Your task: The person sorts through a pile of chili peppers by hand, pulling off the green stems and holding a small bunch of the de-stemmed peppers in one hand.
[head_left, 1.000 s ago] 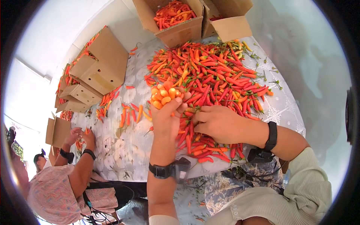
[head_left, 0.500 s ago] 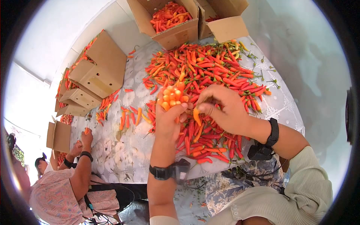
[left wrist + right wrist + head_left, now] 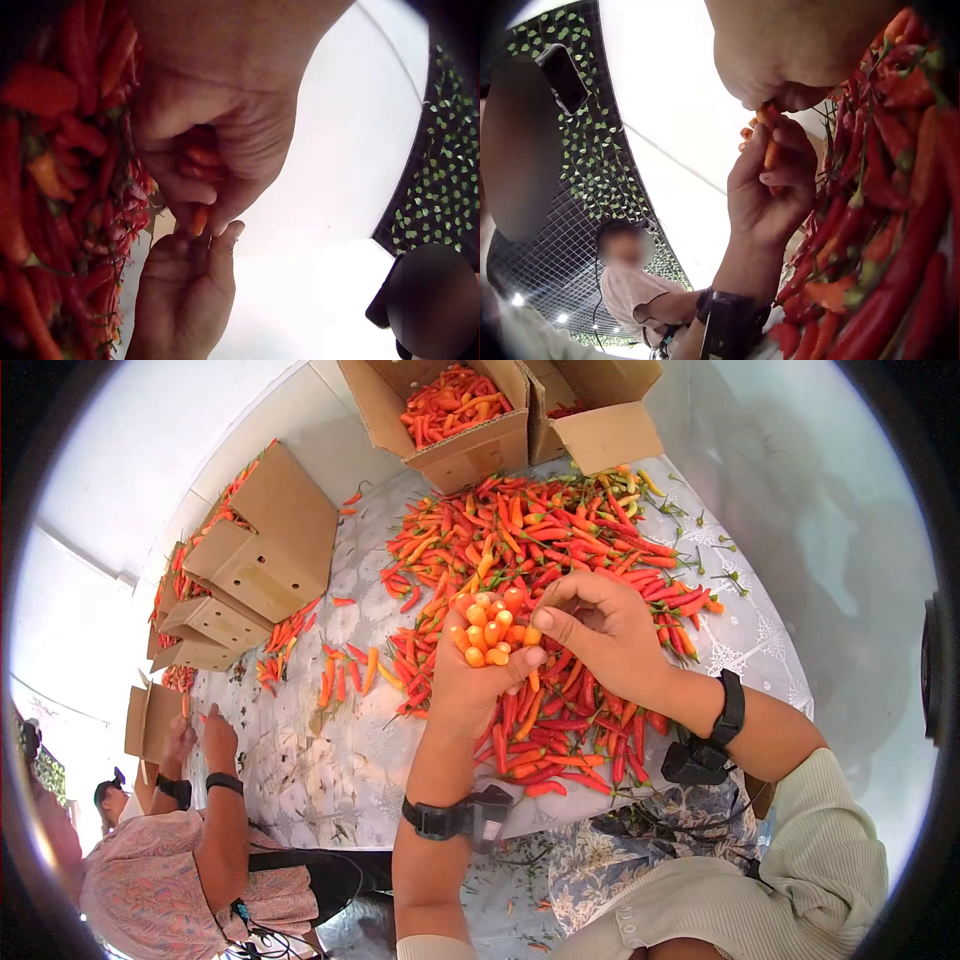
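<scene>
My left hand [image 3: 468,685] grips a bunch of orange chili peppers [image 3: 487,632], their rounded ends pointing up past the thumb. At its right side, the thumb and forefinger of my right hand [image 3: 612,640] pinch an orange chili pepper [image 3: 533,634] at the edge of the bunch. The fingertips of both hands meet there in the left wrist view, where a chili [image 3: 199,220] pokes out between them. From the right wrist, the bunch [image 3: 772,154] shows inside the left fingers; the right fingertips are partly hidden. Both hands are over a pile of red and orange chilies [image 3: 560,550].
Cardboard boxes of chilies stand at the back [image 3: 470,460] and at the left [image 3: 270,550]. Loose chilies [image 3: 345,675] and green stems [image 3: 735,578] lie on the patterned tablecloth [image 3: 300,760]. Another person [image 3: 160,870] works at the left side of the table.
My right hand has risen from the pile with an orange chili and come to the bunch. The left hand has shifted slightly right, still gripping the bunch.
</scene>
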### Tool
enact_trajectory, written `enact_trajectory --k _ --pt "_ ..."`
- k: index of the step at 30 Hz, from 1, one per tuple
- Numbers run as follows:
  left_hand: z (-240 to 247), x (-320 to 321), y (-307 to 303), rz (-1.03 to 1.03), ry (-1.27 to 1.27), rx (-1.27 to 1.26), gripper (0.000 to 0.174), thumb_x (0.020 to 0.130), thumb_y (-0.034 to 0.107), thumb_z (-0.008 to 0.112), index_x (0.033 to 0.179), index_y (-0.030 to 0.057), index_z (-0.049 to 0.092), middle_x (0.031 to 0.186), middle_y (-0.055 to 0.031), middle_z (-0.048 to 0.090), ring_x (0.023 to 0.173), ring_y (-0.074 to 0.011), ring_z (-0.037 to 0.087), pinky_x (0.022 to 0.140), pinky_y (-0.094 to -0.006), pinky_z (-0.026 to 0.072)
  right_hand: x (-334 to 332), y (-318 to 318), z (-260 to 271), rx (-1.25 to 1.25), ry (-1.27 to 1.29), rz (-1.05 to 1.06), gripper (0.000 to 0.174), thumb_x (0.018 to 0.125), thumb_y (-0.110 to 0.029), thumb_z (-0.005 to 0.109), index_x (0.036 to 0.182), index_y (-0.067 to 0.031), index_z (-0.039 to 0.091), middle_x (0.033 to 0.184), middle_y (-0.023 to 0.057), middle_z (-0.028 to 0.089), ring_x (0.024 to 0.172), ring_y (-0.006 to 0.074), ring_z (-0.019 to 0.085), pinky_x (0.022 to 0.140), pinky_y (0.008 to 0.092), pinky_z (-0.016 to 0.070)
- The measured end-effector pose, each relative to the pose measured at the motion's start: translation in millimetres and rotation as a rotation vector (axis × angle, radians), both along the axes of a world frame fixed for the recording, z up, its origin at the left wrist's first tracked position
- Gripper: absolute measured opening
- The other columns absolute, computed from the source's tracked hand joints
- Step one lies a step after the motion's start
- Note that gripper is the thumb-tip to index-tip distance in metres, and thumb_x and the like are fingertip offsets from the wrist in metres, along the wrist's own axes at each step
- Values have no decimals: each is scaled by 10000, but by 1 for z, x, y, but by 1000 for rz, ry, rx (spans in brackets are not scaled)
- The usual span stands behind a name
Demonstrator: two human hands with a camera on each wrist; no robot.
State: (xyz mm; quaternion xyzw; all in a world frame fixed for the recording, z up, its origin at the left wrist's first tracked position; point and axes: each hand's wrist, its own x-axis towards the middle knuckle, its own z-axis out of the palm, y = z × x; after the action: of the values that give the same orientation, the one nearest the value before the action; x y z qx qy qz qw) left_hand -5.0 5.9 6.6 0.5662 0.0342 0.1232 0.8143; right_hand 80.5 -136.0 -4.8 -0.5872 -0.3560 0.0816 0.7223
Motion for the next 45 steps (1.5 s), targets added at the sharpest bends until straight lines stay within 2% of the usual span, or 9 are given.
enact_trajectory --k 4,13,16,19,31,34,37,40,45 --pt "-3 -1 4 -37 -2 29 596 697 -77 735 1173 62 404 1030 -57 578 735 -78 583 454 -160 433 5 1 -4 -26 -59 -21 208 852 -211 656 824 -9 612 697 -10 549 637 42 473 562 232 394" --pt "-4 -2 3 -39 -3 59 609 681 -52 757 1164 63 405 1050 -56 573 740 -70 577 450 -156 419 10 -5 6 -24 129 225 211 903 -190 605 785 -16 588 711 -37 551 676 31 486 592 224 409" --pt "-3 -2 3 -62 25 61 614 670 -53 764 1160 58 411 1071 -55 564 817 -95 585 559 -182 484 11 -6 11 -24 228 314 202 904 -189 604 786 -26 582 714 -37 548 678 29 480 606 216 405" --pt "-9 1 1 -45 -70 72 616 665 -93 751 1169 45 425 972 -66 558 741 -151 626 466 -185 452 20 -8 13 -89 239 402 208 907 -193 599 769 -39 569 707 -39 537 671 29 474 610 208 396" --pt "-9 1 3 -72 -60 87 642 642 -114 755 1167 51 423 1004 -55 538 829 -152 608 665 -272 576 22 -10 12 -159 309 449 247 905 -255 600 750 -67 562 650 -69 475 584 26 400 521 206 315" --pt "-11 1 4 -79 -71 87 650 639 -117 755 1170 56 423 1019 -54 531 862 -152 602 664 -276 576 25 -11 10 -143 326 505 200 884 -256 627 806 -76 591 698 -74 524 601 14 446 521 183 336" --pt "-5 -1 0 -80 -28 76 630 632 -16 807 1135 55 435 1072 -37 544 956 -123 570 828 -259 501 24 -12 12 -154 357 506 208 884 -264 628 787 -86 580 698 -75 523 597 14 447 516 178 336" --pt "-10 0 3 -81 -59 88 658 634 -115 759 1171 63 423 1030 -47 523 897 -161 595 713 -302 583 23 -10 10 -165 344 498 222 897 -281 605 769 -100 589 658 -74 508 577 23 423 523 192 325" --pt "-12 1 4 -77 -80 63 641 635 -108 762 1162 57 437 1043 -51 529 904 -167 601 725 -314 583 21 -10 11 -132 450 541 220 901 -293 595 770 -117 590 678 -72 534 591 22 455 540 186 354"
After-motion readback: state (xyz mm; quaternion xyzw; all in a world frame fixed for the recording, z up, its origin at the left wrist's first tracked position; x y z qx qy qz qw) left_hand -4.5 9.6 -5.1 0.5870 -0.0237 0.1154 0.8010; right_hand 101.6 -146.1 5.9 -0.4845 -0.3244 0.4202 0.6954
